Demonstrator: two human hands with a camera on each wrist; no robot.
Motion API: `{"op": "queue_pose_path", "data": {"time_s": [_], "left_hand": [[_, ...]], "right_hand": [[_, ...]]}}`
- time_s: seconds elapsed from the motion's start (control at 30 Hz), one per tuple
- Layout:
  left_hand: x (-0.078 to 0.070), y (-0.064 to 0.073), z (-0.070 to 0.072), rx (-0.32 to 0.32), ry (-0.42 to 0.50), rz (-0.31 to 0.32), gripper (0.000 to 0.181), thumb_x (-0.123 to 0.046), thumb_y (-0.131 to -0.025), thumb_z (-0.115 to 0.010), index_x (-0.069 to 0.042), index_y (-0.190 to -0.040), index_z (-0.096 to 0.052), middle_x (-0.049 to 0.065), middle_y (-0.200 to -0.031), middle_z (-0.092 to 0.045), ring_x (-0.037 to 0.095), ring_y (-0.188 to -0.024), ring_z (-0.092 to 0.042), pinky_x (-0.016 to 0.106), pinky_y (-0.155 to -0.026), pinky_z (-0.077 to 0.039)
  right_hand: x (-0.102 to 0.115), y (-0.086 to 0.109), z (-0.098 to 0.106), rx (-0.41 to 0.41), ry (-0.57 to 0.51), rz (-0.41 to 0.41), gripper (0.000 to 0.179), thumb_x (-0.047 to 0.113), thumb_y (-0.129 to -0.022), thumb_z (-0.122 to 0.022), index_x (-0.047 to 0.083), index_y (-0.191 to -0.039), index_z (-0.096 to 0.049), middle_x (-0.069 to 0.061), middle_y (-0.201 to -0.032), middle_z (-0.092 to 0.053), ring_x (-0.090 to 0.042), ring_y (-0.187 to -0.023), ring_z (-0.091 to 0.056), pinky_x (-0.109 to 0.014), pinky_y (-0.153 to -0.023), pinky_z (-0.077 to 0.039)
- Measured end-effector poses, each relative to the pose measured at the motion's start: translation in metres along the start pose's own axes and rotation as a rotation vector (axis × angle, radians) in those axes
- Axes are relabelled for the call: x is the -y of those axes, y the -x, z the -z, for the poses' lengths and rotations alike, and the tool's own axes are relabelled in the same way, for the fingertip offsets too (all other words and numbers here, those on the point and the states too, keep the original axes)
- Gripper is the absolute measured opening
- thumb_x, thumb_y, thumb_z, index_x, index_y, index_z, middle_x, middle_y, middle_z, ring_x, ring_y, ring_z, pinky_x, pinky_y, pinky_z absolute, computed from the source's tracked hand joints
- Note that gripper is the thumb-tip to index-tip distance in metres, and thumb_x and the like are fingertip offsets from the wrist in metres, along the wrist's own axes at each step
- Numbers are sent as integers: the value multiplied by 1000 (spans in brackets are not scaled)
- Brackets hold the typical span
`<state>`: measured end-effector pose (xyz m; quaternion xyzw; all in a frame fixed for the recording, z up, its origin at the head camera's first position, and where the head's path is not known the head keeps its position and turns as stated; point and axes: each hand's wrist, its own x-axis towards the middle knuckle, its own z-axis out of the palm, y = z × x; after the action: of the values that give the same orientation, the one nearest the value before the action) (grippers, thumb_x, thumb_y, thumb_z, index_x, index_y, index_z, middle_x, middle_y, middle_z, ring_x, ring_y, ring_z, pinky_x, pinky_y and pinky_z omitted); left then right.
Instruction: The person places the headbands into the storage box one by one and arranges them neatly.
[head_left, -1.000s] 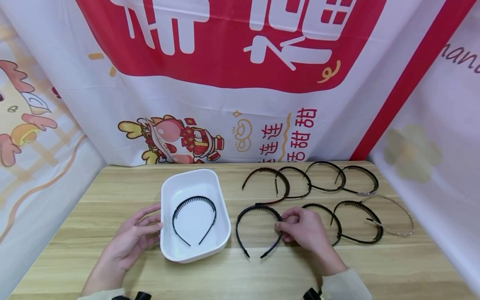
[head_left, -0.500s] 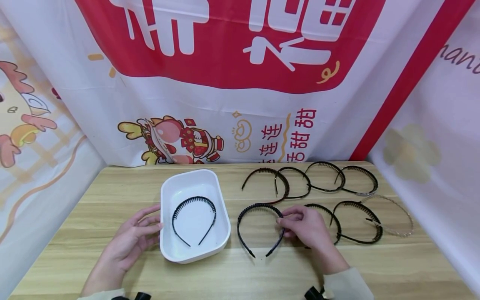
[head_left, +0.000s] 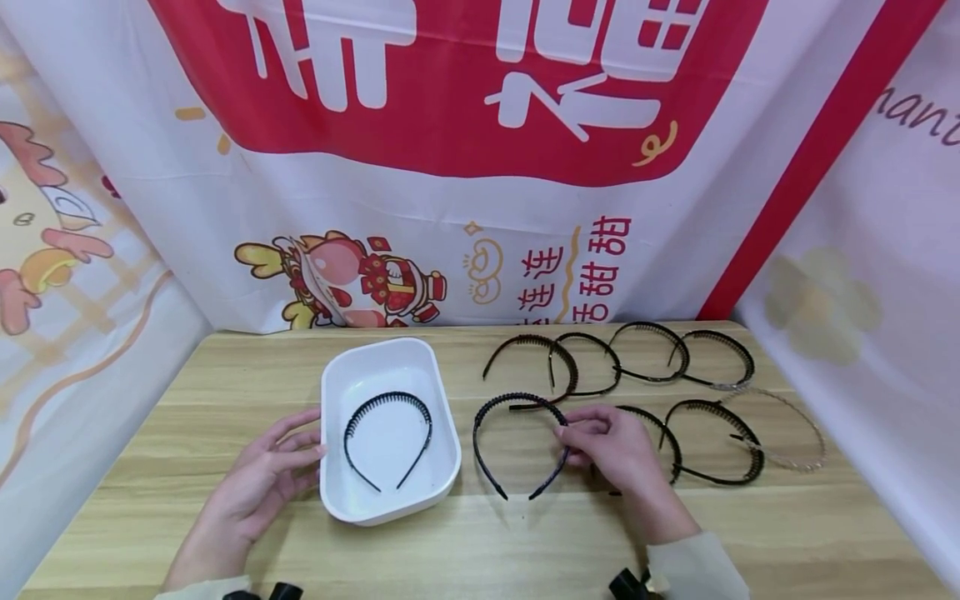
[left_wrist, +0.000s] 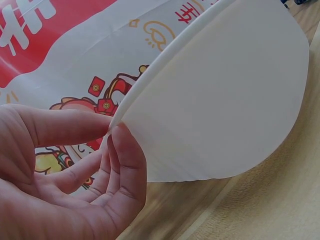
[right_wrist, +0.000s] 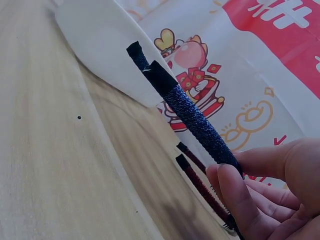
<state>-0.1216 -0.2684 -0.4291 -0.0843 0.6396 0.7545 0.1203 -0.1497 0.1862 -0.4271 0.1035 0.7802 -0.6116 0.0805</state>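
My right hand (head_left: 611,446) pinches a dark blue glittery headband (right_wrist: 200,125) by one side, between thumb and fingers. Held slightly above the table, the headband has its two black-capped ends pointing towards me. To its left stands a white plastic tub (head_left: 386,367) with a black toothed headband (head_left: 390,395) lying inside. At the tub's left side is my left hand (head_left: 270,475); in the left wrist view its thumb and finger pinch the rim (left_wrist: 150,75). The far side of that tub is hidden in the left wrist view.
On the right of the wooden table (head_left: 525,558) lie several more headbands in two overlapping rows. A dark red one (head_left: 573,375) is nearest the tub, and a pale twisted one (head_left: 813,433) lies farthest right. Printed cloth (head_left: 465,158) hangs behind and at both sides.
My right hand has lifted the blue headband off the table and tilted it a little. My left hand and the tub have stayed put.
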Motion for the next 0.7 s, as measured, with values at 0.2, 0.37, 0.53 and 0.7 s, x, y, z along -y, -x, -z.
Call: {"op": "queue_pose_path", "data": {"time_s": [0.2,0.37,0.53,0.7], "left_hand": [[-2,-1,-1,9,-6,-4,49,3,-101,-62,-33,-133,-59,-7,-109,-74,10,-99,-72,31,-88,-61],[-4,-2,-2,-7,-17,4,49,3,-101,-63,-30,-136,-56,-7,-109,-74,11,-98,-72,32,-86,-61],[-4,0,-2,-17,-21,15,49,3,-101,-63,-30,-135,-56,-7,-108,-73,10,-98,-71,32,-87,-61],[-2,1,-1,-10,-15,5,48,3,-101,-63,-30,-135,-57,-7,-108,-73,10,-100,-71,32,-89,-62]], "right_hand": [[12,-1,3,-16,17,28,40,19,-92,-85,3,-127,-71,-12,-101,-82,-16,-73,-77,-29,-71,-66],[27,-1,-1,2,9,41,45,26,-93,-87,6,-129,-70,-10,-106,-82,-16,-81,-79,-31,-78,-67],[44,-5,-15,45,-26,88,40,20,-93,-86,6,-127,-70,-13,-107,-80,-21,-86,-79,-38,-83,-68],[58,-13,-35,78,-11,136,34,13,-91,-86,5,-121,-73,-14,-103,-80,-21,-80,-79,-36,-77,-68]]}}
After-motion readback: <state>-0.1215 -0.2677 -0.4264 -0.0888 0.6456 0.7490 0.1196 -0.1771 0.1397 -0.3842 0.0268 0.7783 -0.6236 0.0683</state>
